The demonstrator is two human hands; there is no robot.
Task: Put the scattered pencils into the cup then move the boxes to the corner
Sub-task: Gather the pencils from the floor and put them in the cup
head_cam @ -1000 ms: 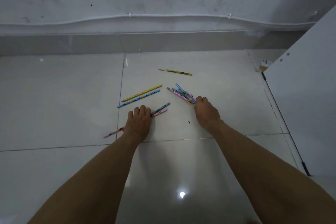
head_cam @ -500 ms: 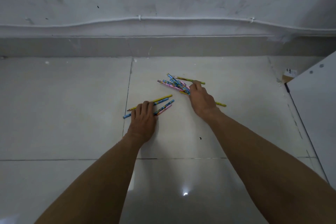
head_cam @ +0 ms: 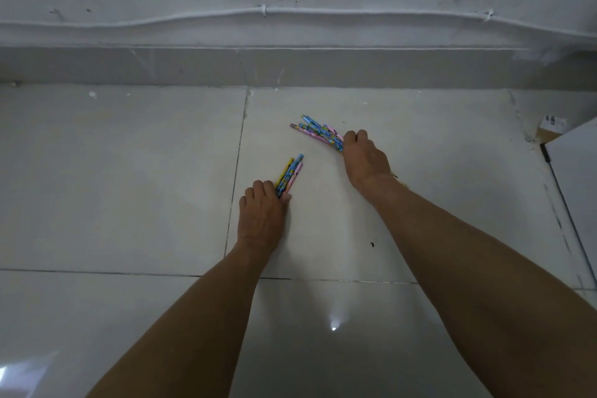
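My left hand (head_cam: 262,215) rests low on the tiled floor with its fingers closed around a small bunch of pencils (head_cam: 289,174), yellow, blue and pink, whose ends point up and to the right. My right hand (head_cam: 365,158) is closed on a second, larger bunch of pencils (head_cam: 318,132), blue and pink, fanning out up and to the left of the fist. A yellowish tip shows behind my right wrist. No cup is in view.
The wall and its grey skirting (head_cam: 290,66) run across the back, a white cable (head_cam: 265,11) clipped along the wall. A white panel (head_cam: 578,178) stands at the right edge, with a small cardboard box (head_cam: 550,128) in the corner behind it.
Both hands have gathered the scattered pencils into two bunches and closed on them. The loose pencils that lay on the floor are now in the fists.
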